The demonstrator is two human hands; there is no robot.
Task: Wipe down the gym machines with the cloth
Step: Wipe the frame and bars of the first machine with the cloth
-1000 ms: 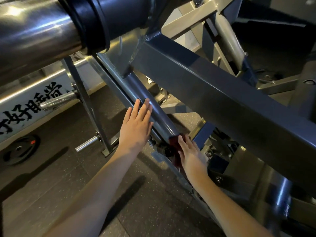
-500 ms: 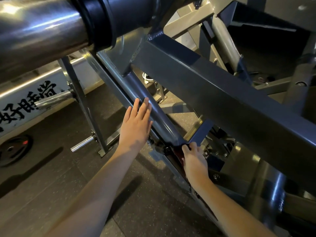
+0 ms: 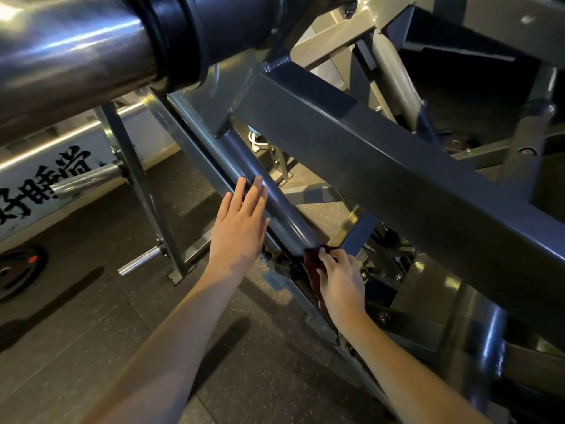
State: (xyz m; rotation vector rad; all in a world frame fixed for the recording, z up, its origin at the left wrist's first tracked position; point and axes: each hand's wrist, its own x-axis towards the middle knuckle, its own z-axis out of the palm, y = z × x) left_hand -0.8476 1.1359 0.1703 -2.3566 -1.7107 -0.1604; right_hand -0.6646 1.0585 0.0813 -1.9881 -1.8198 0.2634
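Observation:
A grey steel gym machine fills the view, with a slanted round tube point(image 3: 275, 203) running down from the upper left to a joint at the middle. My left hand point(image 3: 241, 228) rests flat on that tube with straight fingers. My right hand point(image 3: 339, 280) grips a dark red cloth point(image 3: 312, 264) and presses it against the tube's lower end, by the joint. Most of the cloth is hidden under the hand. A wide flat beam point(image 3: 397, 179) of the same machine crosses above my right hand.
A thick chrome sleeve with a black collar point(image 3: 171, 35) juts out overhead at the top left. A thin upright with chrome pegs point(image 3: 137, 185) stands on the dark rubber floor at left. A black weight plate point(image 3: 18, 270) lies near the white wall banner. More frame parts crowd the right.
My right hand with the cloth slid a little down and back up around the tube's lower joint. My left hand has stayed flat on the tube.

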